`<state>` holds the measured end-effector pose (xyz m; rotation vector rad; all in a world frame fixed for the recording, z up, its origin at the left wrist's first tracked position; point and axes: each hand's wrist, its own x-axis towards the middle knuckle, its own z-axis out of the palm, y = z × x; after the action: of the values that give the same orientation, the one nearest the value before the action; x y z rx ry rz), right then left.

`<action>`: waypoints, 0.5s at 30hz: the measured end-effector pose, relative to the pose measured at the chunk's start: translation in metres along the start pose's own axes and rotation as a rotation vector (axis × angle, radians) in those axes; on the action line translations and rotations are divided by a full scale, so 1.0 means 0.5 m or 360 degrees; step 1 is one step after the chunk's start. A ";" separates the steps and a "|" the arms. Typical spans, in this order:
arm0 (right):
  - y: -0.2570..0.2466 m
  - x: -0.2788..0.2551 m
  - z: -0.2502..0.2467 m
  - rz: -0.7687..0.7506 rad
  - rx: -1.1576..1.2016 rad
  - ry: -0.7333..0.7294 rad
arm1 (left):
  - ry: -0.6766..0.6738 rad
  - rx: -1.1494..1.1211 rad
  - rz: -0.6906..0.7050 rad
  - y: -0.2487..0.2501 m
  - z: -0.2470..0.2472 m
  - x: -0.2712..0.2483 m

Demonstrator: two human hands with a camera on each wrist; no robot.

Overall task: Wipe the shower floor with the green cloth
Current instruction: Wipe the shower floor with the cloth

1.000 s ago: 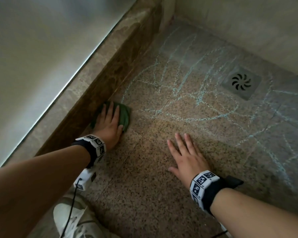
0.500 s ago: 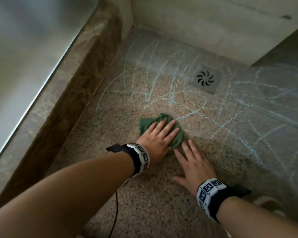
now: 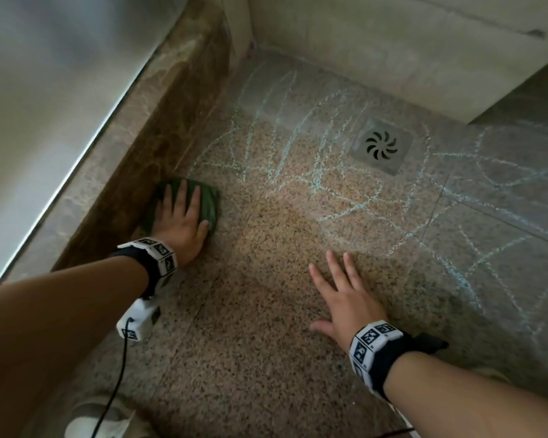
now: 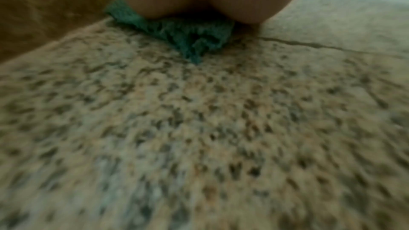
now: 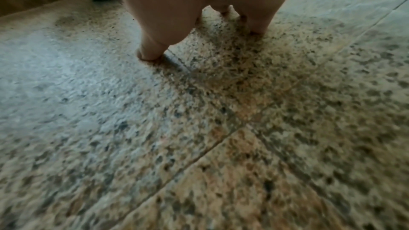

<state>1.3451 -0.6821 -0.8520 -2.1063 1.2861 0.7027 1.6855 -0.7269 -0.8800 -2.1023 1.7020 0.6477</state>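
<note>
The green cloth [image 3: 210, 203] lies crumpled on the speckled granite shower floor [image 3: 266, 327], tight against the brown stone curb. My left hand [image 3: 179, 213] lies flat on top of it with straight fingers, pressing it down. In the left wrist view the cloth [image 4: 188, 36] bulges out from under my palm. My right hand [image 3: 339, 289] rests flat on the bare floor to the right, fingers spread, holding nothing. Pale blue chalk lines [image 3: 298, 159] cross the far part of the floor.
A square metal drain [image 3: 382, 146] sits in the floor at the back right. The brown stone curb [image 3: 159, 134] runs along the left, with a glass panel beyond it. Beige walls [image 3: 377, 49] close off the back. A white shoe [image 3: 92, 418] shows at the bottom left.
My left hand has slid the cloth from the middle of the floor, beside my right hand, back left to the curb. The right hand has stayed put.
</note>
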 end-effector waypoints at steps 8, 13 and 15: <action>-0.003 -0.001 -0.001 0.0017 -0.0027 0.0015 | -0.0054 0.0197 0.0462 0.173 0.020 -0.045; -0.002 0.001 -0.002 0.0021 -0.0052 0.0043 | -0.0089 0.0303 0.0799 0.308 0.070 -0.097; -0.002 0.003 -0.002 0.0027 -0.0045 0.0040 | -0.0032 0.0318 0.0821 0.303 0.071 -0.092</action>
<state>1.3468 -0.6833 -0.8518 -2.1357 1.3159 0.7077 1.5251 -0.7021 -0.8824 -1.5207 2.2141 0.6006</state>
